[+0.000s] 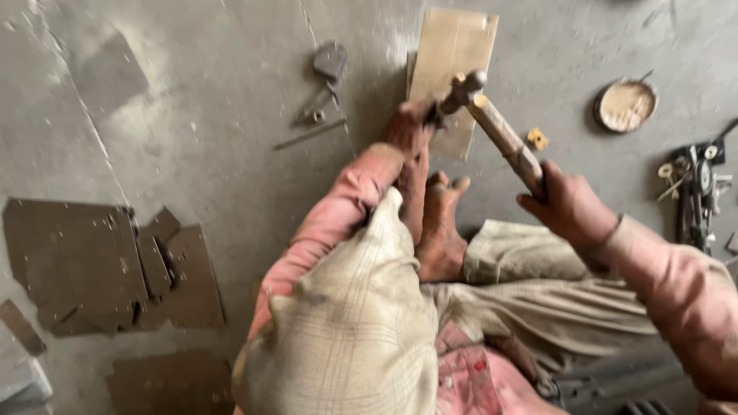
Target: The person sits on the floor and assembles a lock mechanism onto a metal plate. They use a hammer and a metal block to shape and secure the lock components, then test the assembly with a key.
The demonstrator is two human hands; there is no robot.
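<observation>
Dusty concrete floor (200, 115) — right hand (565, 204) grips wooden-handled hammer (500, 131).

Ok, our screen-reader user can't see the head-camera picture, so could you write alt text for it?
A person seated on a grey concrete floor grips a wooden-handled hammer in the right hand, its head beside the left hand, which rests on a flat tan sheet. Dark cut sheet pieces lie on the left, a round dish and small tools on the right.
</observation>
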